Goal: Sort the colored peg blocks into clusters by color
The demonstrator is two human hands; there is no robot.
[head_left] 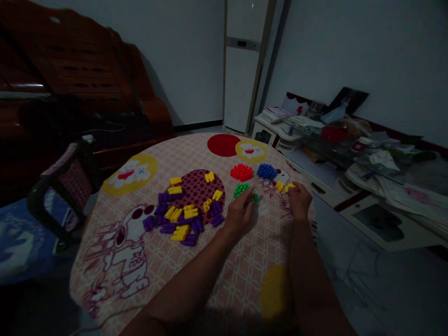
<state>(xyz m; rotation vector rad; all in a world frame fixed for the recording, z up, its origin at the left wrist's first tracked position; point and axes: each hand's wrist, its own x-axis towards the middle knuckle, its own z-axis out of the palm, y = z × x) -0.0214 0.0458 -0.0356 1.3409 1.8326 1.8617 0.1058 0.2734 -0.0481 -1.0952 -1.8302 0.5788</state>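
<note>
Over the round, pink-patterned tabletop (257,247), both my forearms reach forward, the left slanting up to the right, the right nearly straight ahead. My left grip (237,215) lies back upward, forefinger stretched over the green knobbly plastic cluster (241,188); I cannot tell whether it is closed on any of it. My right grip (300,199) bends inward at the wrist, its fingertips pinching a small yellow plastic piece (289,187). That piece is partly hidden by my fingers; its visible part slants from lower left to upper right. Just to its left sits one more yellow knobbly piece (279,186).

Beyond my hands stand one red knobbly plastic cluster (241,172) and one blue knobbly plastic cluster (267,171), side by side, each longer from left to right. The green one runs from upper left down to the right, beneath my fingers. To the left lie at least eight yellow tubular plastic blocks (180,232) among several purple tubular plastic blocks (189,240), overlapping too much for an exact count, their axes mixed.
</note>
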